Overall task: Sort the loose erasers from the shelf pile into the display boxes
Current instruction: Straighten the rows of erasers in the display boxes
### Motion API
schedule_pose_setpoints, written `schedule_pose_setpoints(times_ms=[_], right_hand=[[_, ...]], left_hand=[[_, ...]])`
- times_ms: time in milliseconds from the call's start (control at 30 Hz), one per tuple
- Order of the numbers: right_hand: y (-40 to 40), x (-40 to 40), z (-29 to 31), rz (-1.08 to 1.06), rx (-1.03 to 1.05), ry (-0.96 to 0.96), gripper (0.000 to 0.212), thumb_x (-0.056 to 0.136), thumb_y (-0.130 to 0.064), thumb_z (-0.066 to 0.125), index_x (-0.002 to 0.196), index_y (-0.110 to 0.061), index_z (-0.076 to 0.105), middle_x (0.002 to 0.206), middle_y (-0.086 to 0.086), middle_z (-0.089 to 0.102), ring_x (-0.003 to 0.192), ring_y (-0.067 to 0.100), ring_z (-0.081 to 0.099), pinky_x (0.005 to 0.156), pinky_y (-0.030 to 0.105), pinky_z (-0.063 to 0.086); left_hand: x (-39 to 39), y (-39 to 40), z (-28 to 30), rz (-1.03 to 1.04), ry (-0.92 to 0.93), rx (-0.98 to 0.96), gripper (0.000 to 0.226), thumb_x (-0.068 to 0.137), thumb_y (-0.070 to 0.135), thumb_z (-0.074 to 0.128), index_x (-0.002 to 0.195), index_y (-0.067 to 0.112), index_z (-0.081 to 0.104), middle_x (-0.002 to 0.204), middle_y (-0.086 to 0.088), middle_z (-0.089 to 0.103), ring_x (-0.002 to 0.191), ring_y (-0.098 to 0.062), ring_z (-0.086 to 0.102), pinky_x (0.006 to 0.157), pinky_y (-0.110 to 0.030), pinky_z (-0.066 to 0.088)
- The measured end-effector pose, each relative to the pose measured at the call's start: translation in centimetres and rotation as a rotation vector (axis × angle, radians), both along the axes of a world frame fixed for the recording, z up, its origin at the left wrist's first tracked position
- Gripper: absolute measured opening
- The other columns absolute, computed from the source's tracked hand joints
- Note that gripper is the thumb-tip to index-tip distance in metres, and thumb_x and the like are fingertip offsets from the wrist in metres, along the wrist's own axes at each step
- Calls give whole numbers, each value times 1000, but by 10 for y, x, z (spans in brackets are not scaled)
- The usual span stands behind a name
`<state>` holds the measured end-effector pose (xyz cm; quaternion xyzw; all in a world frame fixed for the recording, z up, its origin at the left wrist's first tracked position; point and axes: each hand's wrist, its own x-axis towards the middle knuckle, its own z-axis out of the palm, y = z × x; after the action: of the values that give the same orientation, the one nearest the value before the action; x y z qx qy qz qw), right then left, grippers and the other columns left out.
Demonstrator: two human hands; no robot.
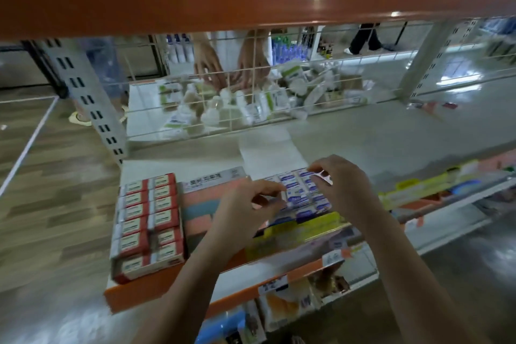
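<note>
Gripping blue erasers (300, 195) lying crosswise, left hand (245, 207), right hand (342, 179)

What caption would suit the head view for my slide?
Both hands, left hand and right hand, work over the blue-labelled eraser box, beside a full red-labelled eraser box.

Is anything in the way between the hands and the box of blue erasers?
No. Both the left hand and right hand are already at the blue eraser box, fingers on the erasers. Nothing visible sits between them.
</note>
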<state>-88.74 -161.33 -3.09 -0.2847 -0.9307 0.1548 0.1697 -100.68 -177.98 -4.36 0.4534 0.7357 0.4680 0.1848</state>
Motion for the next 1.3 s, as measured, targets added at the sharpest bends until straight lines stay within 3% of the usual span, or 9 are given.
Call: schedule_pose_setpoints(times_ms=[200,367,467,667,767,1067,1167,1300], right_hand=[[55,22,-19,-33,-38,7,18,87,-22,63,103,-13,65,103,2,60,90,20,60,69,22,35],[77,27,-36,83,-112,10,21,87,-27,63,101,-13,64,107,-2,54,83,14,58,68,20,34],[84,28,-40,155,-160,0,19,88,-27,62,99,-11,66,108,-5,51,82,11,55,70,19,35],[86,30,-43,230,-213,-17,17,91,-26,57,96,-11,64,88,-4,51,81,16,55,66,22,34],[87,30,-44,227,-216,-15,17,91,-26,57,94,-11,64,88,-2,53,79,15,53,66,22,35],[85,38,-46,208,-242,-13,19,92,-28,55,95,-12,63,85,-5,53,78,12,51,66,20,34],[91,44,-39,211,-292,-10,21,93,-29,55,97,-12,66,89,-1,60,80,13,55,69,20,41],[116,62,-27,118,-261,27,20,92,-26,57,104,-12,66,97,5,63,87,16,59,77,24,44]], left_hand=[[35,64,-12,66,155,-104,19,85,25,67,103,31,69,82,29,58,71,9,56,63,-2,41],[50,84,-23,161,257,-224,22,87,29,62,108,35,66,98,18,67,71,5,54,57,-4,39],[55,84,-26,230,308,-279,21,86,33,63,107,35,66,104,17,62,70,1,51,53,-5,34],[55,83,-28,269,441,-385,23,89,33,60,110,28,67,116,6,58,103,-14,52,79,-24,42],[57,87,-27,270,504,-410,25,90,34,57,114,28,63,120,7,57,110,-13,49,81,-25,43],[59,89,-25,175,691,-502,23,96,38,43,113,29,54,119,10,51,111,-10,44,78,-23,46],[50,97,-14,130,679,-470,21,93,43,45,107,32,57,109,11,54,100,-8,48,70,-18,37],[44,146,7,71,649,-349,24,90,42,51,105,28,63,101,5,60,94,-15,54,70,-26,41]])
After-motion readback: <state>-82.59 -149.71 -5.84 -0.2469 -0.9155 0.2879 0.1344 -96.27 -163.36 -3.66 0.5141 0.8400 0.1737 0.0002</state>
